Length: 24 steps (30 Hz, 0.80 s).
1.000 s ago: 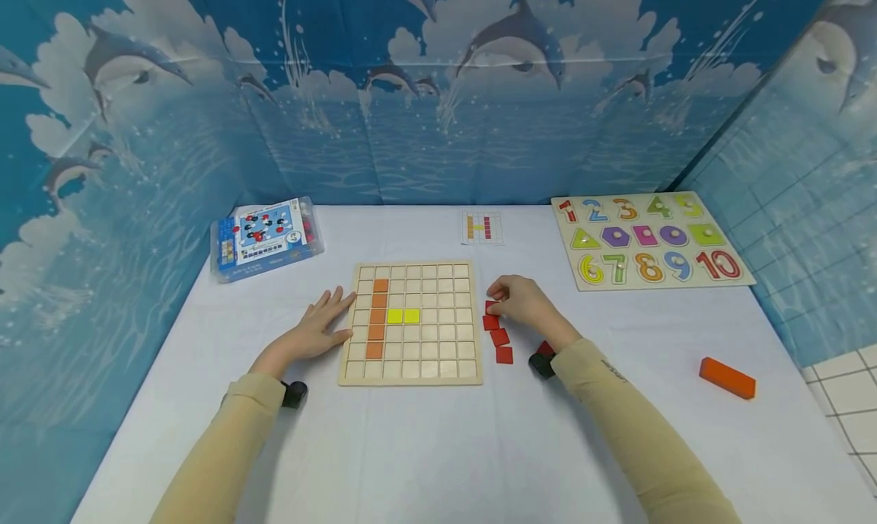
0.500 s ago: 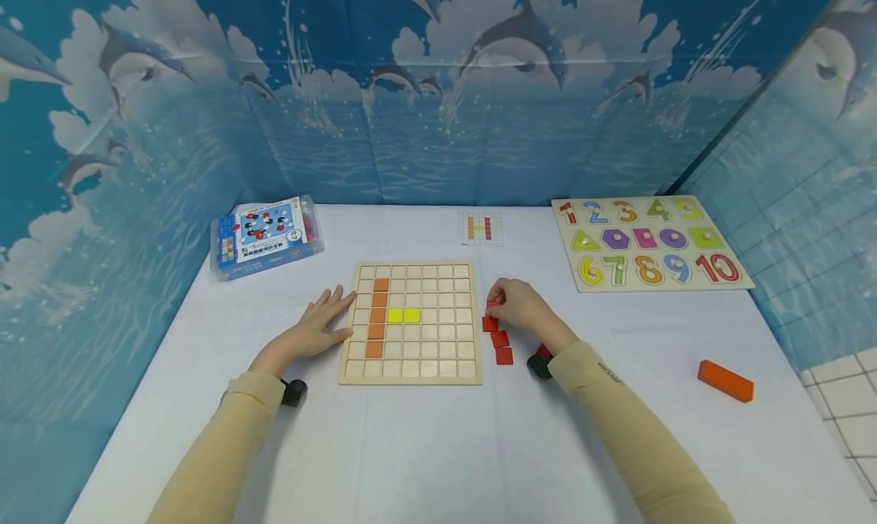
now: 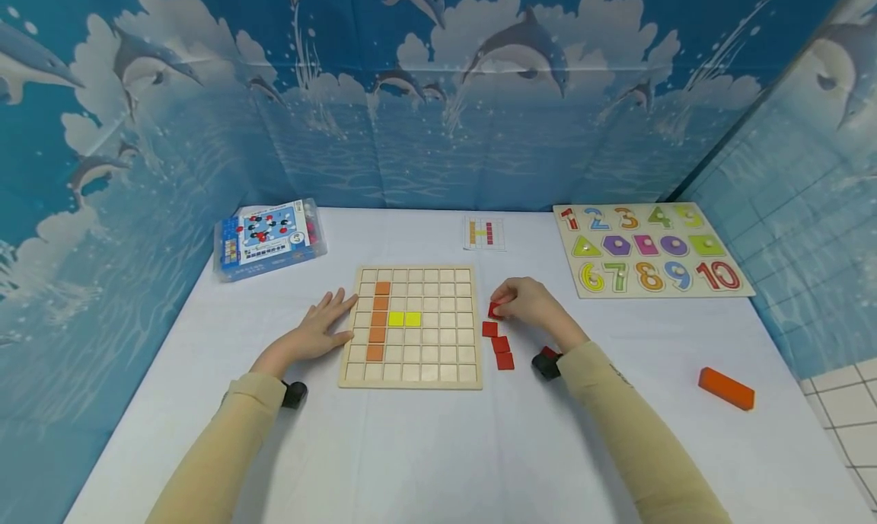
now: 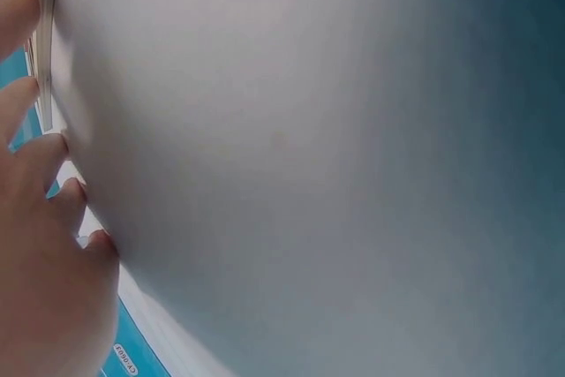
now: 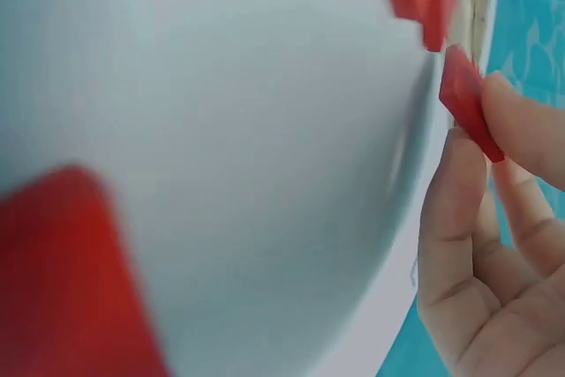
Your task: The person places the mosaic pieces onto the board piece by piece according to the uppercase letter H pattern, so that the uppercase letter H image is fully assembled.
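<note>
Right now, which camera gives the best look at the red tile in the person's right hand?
The right wrist view: the red tile shows large there, pinched by the right hand. The head view shows it small and partly covered by that hand; the left wrist view does not show it.

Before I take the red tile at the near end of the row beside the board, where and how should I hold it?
Probably pinch this red tile by its left and right edges, from above: it lies flat, those sides look free, and its far edge meets or nearly meets the next tile. The right hand holds another tile.
</note>
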Available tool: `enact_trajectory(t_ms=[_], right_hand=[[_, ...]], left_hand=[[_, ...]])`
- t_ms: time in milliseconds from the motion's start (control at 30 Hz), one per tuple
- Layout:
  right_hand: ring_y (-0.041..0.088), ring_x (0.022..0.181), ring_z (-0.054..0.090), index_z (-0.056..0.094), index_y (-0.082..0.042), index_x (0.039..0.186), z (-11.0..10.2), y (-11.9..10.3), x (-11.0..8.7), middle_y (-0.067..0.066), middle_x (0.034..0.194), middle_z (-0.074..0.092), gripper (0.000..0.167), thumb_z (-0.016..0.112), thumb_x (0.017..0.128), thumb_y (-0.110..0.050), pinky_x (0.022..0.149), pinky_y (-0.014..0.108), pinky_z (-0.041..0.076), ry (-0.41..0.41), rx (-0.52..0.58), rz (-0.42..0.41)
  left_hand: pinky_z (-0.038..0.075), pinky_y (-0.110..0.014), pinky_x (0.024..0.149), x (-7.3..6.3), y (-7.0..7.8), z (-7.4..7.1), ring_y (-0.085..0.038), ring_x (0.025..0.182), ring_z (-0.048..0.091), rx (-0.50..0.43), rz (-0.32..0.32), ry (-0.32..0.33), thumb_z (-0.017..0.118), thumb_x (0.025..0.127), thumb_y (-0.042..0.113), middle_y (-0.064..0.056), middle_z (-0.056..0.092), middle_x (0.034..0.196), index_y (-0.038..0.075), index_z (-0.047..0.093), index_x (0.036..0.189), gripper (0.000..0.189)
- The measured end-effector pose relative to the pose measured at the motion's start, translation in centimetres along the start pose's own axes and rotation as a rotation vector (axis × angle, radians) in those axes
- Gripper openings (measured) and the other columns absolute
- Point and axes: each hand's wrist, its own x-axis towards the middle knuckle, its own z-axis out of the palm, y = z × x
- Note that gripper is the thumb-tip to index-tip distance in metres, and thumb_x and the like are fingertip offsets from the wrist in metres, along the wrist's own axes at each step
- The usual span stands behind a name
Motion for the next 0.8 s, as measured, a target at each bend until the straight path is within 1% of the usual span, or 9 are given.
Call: enact_trajectory(t_ms=[133,300,400,500,633,733,800], right_hand=[[0.021,0.083,0.06,0.066,-0.006,0.11,-0.4,-0.5,0.4,0.009,0.097,0.064,0.022,0.07,0.09,-0.015,0.076,0.027,0.053,0.035,0.063,-0.003],[0.025,0.087,0.065,0.068,-0.006,0.109,-0.2,-2.0,1.1,0.008,0.097,0.068,0.022,0.07,0.091,-0.018,0.082,0.034,0.055,0.065,0.138,-0.044],[0.025,0.087,0.066,0.069,-0.007,0.108,0.3,-3.2,1.6,0.007,0.094,0.07,0.021,0.071,0.09,-0.019,0.084,0.037,0.055,0.076,0.181,-0.058],[0.021,0.081,0.063,0.071,-0.008,0.107,0.9,-4.3,2.2,0.007,0.092,0.07,0.02,0.072,0.09,-0.019,0.081,0.036,0.055,0.086,0.217,-0.034],[0.02,0.078,0.062,0.071,-0.007,0.106,1.8,-5.5,2.8,0.009,0.1,0.069,0.02,0.073,0.089,-0.016,0.079,0.033,0.055,0.079,0.255,-0.003],[0.021,0.082,0.066,0.071,-0.006,0.107,2.6,-6.2,3.2,0.011,0.105,0.07,0.019,0.072,0.089,-0.015,0.08,0.032,0.057,0.063,0.25,-0.025],[0.023,0.083,0.067,0.071,-0.006,0.106,3.1,-6.6,3.3,0.013,0.104,0.071,0.018,0.072,0.089,-0.013,0.078,0.031,0.058,0.062,0.236,-0.05]], left_hand=[[-0.007,-0.062,0.12,0.0,0.2,-0.1,-0.042,0.151,-0.009,0.011,0.001,0.002,0.055,0.1,0.027,-0.022,0.001,0.165,0.01,0.019,0.158,0.07],[-0.007,-0.062,0.121,-0.1,0.4,-0.3,-0.042,0.151,-0.009,0.016,-0.006,0.003,0.054,0.1,0.027,-0.022,0.001,0.165,0.01,0.019,0.158,0.07],[-0.007,-0.062,0.121,-0.2,0.5,-0.4,-0.043,0.151,-0.008,0.02,-0.012,0.006,0.054,0.1,0.027,-0.022,0.001,0.165,0.009,0.019,0.158,0.07],[-0.006,-0.061,0.121,-0.3,0.7,-0.3,-0.042,0.152,-0.007,0.021,-0.02,0.005,0.054,0.1,0.026,-0.021,0.001,0.165,0.01,0.02,0.158,0.069],[-0.007,-0.062,0.121,-0.2,0.7,-0.2,-0.043,0.151,-0.008,0.01,-0.014,0.003,0.054,0.1,0.026,-0.022,0.001,0.165,0.009,0.02,0.158,0.069],[-0.007,-0.061,0.121,-0.1,0.5,-0.1,-0.043,0.151,-0.008,0.007,-0.01,-0.002,0.055,0.1,0.026,-0.022,0.001,0.165,0.009,0.019,0.158,0.07],[-0.008,-0.061,0.121,-0.1,0.4,0.0,-0.042,0.151,-0.009,0.006,-0.009,-0.004,0.054,0.1,0.026,-0.022,0.0,0.165,0.01,0.019,0.158,0.07]])
